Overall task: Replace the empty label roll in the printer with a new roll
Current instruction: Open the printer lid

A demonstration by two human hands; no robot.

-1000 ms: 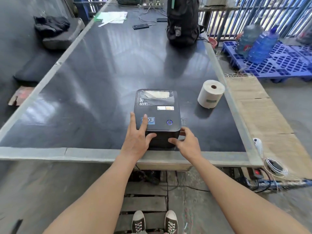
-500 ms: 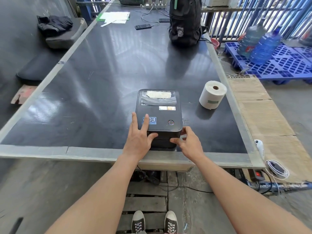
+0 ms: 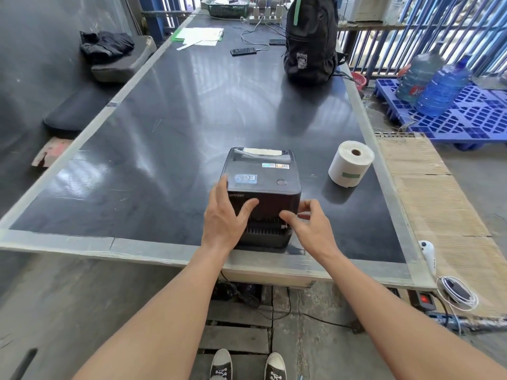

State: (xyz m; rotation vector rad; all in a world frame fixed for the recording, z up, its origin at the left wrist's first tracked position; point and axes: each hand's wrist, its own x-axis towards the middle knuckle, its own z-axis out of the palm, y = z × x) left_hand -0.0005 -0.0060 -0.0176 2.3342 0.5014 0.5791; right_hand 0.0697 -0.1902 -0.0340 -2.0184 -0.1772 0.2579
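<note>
resting at the table's [image 3: 164, 133] near edge, the printer [image 3: 263, 182] has its lid down. left hand [image 3: 225, 215] lays straight fingers along its left side; right hand [image 3: 310, 223] curls at the front right corner, grip unclear. label roll [image 3: 349, 163] stands apart on the right, backpack [image 3: 311, 42] far behind.

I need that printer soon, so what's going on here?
A person stands at the table with both hands on the printer. The left hand rests against its front left corner, thumb across the front; the right hand curls round the front right corner. The lid looks closed or barely lifted. A full roll stands on the table right of the printer, untouched.
</note>
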